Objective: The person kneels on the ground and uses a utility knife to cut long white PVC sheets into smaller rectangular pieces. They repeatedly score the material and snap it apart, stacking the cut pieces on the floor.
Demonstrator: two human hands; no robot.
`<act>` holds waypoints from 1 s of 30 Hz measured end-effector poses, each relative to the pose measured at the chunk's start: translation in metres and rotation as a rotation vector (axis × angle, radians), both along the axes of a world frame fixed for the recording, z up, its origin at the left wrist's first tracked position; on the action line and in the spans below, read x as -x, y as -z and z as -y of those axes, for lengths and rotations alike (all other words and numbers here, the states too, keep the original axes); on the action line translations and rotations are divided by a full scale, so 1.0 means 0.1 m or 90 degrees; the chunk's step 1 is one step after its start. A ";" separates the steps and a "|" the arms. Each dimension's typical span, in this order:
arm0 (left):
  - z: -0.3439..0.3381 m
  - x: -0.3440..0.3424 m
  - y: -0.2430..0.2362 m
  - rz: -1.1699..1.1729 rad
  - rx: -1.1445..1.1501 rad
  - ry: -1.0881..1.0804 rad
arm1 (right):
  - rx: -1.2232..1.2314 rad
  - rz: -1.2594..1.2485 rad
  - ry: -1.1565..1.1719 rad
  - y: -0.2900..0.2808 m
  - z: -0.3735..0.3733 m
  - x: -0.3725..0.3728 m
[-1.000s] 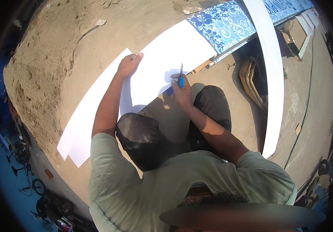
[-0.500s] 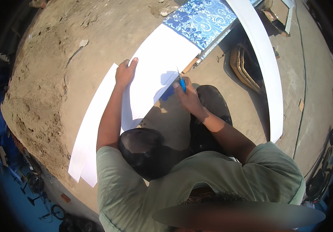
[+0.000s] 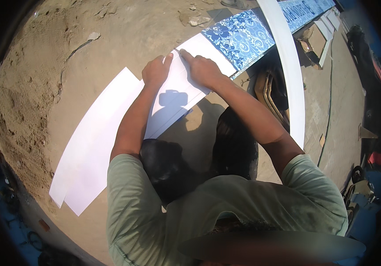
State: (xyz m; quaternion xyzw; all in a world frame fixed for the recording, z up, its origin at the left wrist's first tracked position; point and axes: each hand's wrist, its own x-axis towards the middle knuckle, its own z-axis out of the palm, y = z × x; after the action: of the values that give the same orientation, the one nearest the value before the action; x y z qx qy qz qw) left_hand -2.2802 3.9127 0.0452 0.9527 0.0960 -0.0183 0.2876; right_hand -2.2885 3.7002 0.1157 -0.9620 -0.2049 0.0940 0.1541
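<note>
My left hand (image 3: 157, 71) rests with bent fingers at the left edge of a white sheet (image 3: 162, 123), thumb toward its top, seemingly gripping it. Just right of it, my right hand (image 3: 199, 68) is closed over the same sheet near its far edge, holding the cutter knife (image 3: 179, 52), mostly hidden but for a thin tip. The sheet has faint lines and lies along a long board (image 3: 237, 40) with a blue floral print. Beside my left forearm, curved white pieces (image 3: 84, 146) lie on the ground.
A long curved white strip (image 3: 292, 97) arches across the right side. Stacked curved brown pieces (image 3: 265, 99) lie beneath it. Angular board pieces (image 3: 319, 40) and a cable (image 3: 330, 111) are farther right. Rough sandy ground (image 3: 17, 111) fills the left; assorted items crowd the right rim.
My right hand has moved from the sheet's near edge up and left to its far edge beside my left hand, which has shifted up and right. The blue knife is now mostly covered.
</note>
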 end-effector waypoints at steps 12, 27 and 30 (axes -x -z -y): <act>-0.06 0.01 0.02 -0.002 0.026 0.032 | 0.145 -0.020 -0.045 -0.19 -0.35 -0.13; -0.12 -0.01 0.19 0.021 0.038 0.032 | 0.275 -0.085 -0.080 -0.35 -0.29 -0.01; -0.12 -0.01 0.18 0.021 0.032 0.037 | 0.294 -0.026 -0.090 -0.42 -0.16 0.24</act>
State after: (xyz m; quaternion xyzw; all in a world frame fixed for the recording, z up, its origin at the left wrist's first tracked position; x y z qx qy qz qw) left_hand -2.2790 3.9251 0.0270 0.9477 0.0628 -0.0133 0.3126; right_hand -2.3120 3.7159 0.1581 -0.9529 -0.2415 0.1682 -0.0730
